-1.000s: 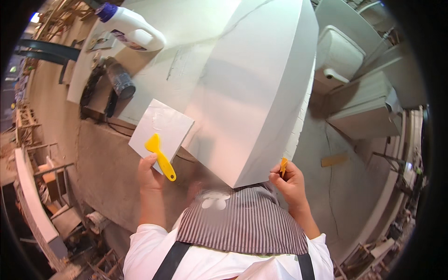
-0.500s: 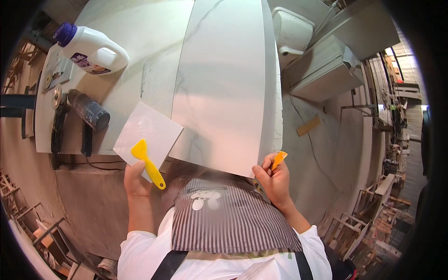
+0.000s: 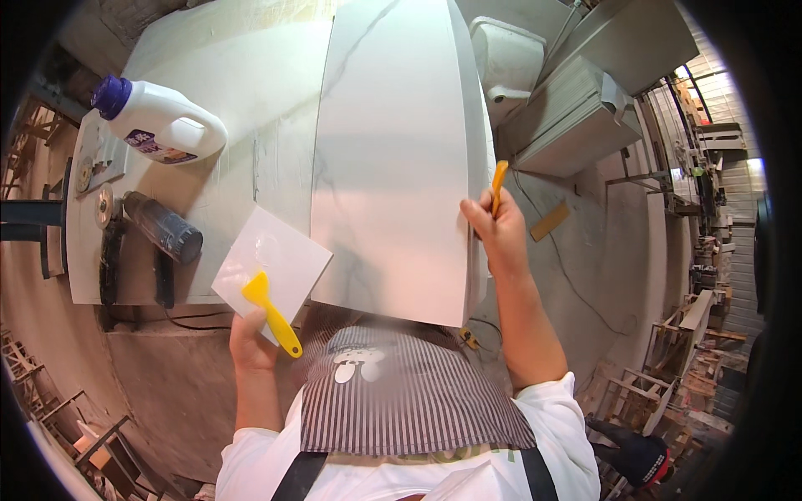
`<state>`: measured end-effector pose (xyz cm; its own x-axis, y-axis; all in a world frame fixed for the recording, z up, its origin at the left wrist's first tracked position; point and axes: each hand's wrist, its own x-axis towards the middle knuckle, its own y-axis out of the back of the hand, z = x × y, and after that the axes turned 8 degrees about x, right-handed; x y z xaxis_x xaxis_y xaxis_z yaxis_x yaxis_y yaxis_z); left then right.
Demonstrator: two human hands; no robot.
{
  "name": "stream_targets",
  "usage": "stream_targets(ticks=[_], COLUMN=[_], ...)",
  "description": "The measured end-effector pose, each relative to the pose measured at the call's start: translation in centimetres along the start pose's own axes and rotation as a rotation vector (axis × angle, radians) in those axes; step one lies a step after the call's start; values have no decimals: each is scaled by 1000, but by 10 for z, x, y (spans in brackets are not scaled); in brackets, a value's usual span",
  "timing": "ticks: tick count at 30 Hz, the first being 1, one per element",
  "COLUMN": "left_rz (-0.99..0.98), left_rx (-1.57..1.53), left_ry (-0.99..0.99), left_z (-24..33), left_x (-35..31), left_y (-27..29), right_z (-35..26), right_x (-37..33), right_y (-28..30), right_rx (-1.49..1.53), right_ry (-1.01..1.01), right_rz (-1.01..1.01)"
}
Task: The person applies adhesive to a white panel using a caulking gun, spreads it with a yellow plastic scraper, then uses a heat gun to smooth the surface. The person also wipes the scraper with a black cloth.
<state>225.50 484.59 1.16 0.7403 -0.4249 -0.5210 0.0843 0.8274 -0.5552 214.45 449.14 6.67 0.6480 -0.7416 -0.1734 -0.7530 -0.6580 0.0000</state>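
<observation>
My left hand (image 3: 252, 341) grips a square white tile (image 3: 288, 250) by its near corner. A yellow scraper (image 3: 276, 313) lies across this tile under my thumb, and a wet, glossy smear shows on the tile's face. My right hand (image 3: 501, 225) is closed around a small flat orange tool (image 3: 499, 177), pointing upward; its working end cannot be made out. The fingertips are at the right long edge of a large white slab (image 3: 393, 142) with grey marble veins, which lies lengthwise on the pale worktable (image 3: 221, 50).
On the table's left stand a white jug with a purple cap (image 3: 175, 125), a dark angle grinder (image 3: 163, 227) and disc (image 3: 104, 204). To the right are a white basin (image 3: 508, 63), stacked panels (image 3: 560, 117) and a cable (image 3: 576, 284). Another person (image 3: 639, 459) is at lower right.
My right hand has moved forward along the slab's right edge, away from its near corner, with the orange tool now upright. My left hand still holds the tile and scraper.
</observation>
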Motion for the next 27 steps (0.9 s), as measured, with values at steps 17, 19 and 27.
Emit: stream_targets(ticks=[17, 19, 27], left_rz=[7, 3, -42], left_rx=[18, 14, 25], left_ry=[70, 80, 114], left_z=[0, 3, 4], left_x=[10, 13, 27], left_y=[-11, -15, -14], right_z=[-6, -5, -4], right_x=[-1, -25, -50], right_y=[-7, -5, -4], right_rx=[-92, -81, -54], right_ry=[-19, -51, -98], right_rz=[58, 69, 48])
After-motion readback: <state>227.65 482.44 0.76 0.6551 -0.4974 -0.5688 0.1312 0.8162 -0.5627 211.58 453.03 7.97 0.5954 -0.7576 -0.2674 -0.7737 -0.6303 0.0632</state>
